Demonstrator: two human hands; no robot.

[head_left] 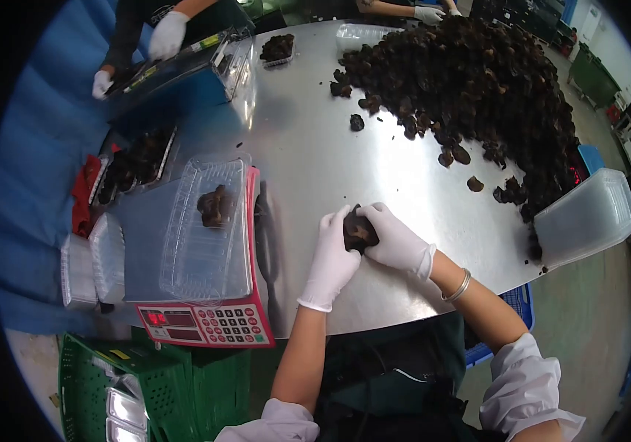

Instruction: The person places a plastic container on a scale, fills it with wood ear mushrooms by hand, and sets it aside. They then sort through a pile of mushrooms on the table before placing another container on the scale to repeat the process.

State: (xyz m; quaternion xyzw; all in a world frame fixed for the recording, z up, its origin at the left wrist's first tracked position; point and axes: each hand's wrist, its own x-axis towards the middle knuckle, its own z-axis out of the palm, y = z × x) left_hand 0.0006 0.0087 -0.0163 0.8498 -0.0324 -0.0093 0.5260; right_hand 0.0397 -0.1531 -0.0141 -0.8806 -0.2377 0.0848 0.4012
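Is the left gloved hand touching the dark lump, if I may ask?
Touching. The head view shows the left hand pressed against the dark lump, no gap.

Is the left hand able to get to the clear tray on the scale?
Probably yes. The left hand sits near the clear tray on the scale, with only bare table between, though it grips a dark clump.

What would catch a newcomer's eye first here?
A big heap of dark lumps fills the far right of the steel table. At centre, the white-gloved left hand and right hand hold one dark clump. At left, a clear tray sits on a red scale.
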